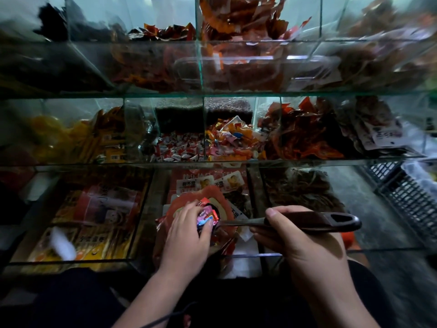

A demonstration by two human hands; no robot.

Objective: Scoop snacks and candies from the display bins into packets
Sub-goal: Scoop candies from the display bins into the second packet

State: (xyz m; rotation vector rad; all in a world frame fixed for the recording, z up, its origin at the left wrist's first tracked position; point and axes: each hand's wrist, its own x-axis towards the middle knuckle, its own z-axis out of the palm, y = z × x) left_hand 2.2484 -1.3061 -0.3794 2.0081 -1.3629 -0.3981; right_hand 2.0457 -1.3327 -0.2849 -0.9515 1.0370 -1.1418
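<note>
- Glass shelving in a dim shop fills the view. Nearest is the front edge of the lowest shelf (71, 260), with flat printed snack bags lying behind it.
- Just over that edge, the right hand (298, 235) is wrapped round the dark handle of the scoop (314, 221). The thumb lies along the top and the shaft runs left toward the packet.
- The left hand (189, 230) grips the red packet (220, 197) at its mouth. Its fingers are bent over a small heap of candies (208, 216) where the scoop's bowl meets the opening. I cannot tell whether the bowl is inside the mouth or only at its lip.
- The packet looks like thin, soft film that would fold shut if let go, so it is best pinched at the near rim with the far side left open.
- The candies seem light, in slick wrappers, and are likely to slide off or spill. The stiff scoop is best held well back on the handle and tipped slowly.
- Further back, a middle shelf bin (227, 140) holds loose mixed-colour sweets, and red-and-white ones lie in the bin just to its left.
- Off to the right stands a dark plastic crate (406, 192).
- Farthest away, the top bins (236, 20) hold reddish-brown packets, too blurred to read.
</note>
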